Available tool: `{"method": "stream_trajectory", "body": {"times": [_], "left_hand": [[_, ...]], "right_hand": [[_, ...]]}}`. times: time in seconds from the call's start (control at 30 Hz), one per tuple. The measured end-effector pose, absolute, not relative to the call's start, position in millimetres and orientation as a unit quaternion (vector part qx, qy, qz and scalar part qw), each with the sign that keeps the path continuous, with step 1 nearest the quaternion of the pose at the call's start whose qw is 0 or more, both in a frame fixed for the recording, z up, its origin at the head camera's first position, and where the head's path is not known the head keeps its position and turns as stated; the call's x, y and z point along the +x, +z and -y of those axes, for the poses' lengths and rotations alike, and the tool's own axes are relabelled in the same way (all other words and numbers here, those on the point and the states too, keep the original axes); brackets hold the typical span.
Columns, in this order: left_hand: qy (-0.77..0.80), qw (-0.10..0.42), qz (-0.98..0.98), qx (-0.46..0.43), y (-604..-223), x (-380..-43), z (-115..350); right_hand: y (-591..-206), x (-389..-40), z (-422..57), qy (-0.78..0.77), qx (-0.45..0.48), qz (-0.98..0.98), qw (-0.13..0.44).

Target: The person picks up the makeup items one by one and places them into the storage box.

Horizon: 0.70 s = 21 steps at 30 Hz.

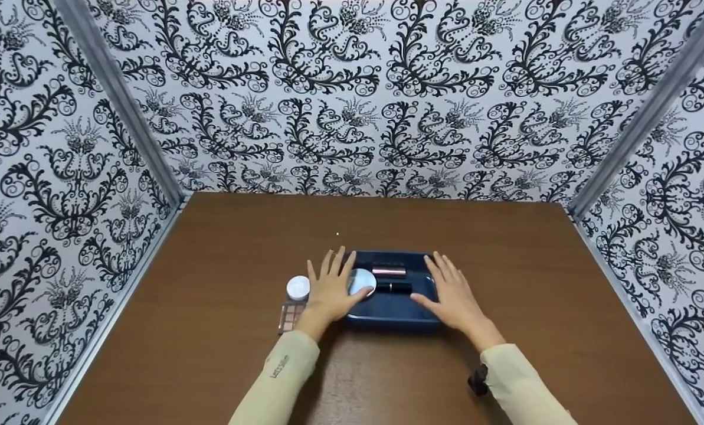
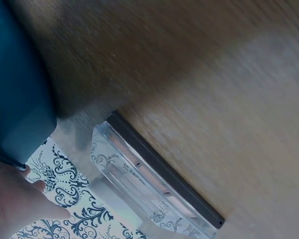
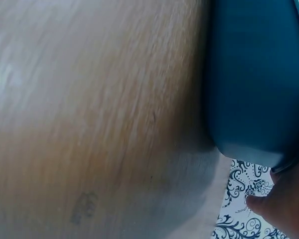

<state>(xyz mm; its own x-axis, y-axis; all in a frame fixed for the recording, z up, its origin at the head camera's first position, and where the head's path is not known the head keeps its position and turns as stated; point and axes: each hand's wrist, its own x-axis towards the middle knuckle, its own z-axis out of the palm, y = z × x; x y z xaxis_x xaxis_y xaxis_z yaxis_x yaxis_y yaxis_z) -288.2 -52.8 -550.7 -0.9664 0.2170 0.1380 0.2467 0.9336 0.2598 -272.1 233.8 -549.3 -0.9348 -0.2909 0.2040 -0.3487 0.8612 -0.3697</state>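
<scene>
A dark blue tray sits on the table between both hands. Over its left rim lies my left hand, fingers spread and straight, the thumb reaching across a pale round disc inside. My right hand rests at the right rim with long, straight fingers and its thumb over the inside. Within the tray lie a shiny pink tube and a black tube. The tray's outer wall shows beside the left fingers in the left wrist view; the right wrist view shows the opposite wall.
Left of the tray stand a round white jar and a makeup palette, close to my left wrist. The palette's clear lid shows in the left wrist view. Patterned walls enclose the brown table behind and on both sides.
</scene>
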Motion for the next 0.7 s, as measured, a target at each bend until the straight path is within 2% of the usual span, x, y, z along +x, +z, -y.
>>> {"method": "stream_trajectory", "body": {"times": [0.7], "left_hand": [[-0.151,0.046,0.98,-0.125,-549.5,-287.0,54.6]], "right_hand": [[-544.5,-270.5,-231.0,0.141,0.15,0.978,0.031]]}}
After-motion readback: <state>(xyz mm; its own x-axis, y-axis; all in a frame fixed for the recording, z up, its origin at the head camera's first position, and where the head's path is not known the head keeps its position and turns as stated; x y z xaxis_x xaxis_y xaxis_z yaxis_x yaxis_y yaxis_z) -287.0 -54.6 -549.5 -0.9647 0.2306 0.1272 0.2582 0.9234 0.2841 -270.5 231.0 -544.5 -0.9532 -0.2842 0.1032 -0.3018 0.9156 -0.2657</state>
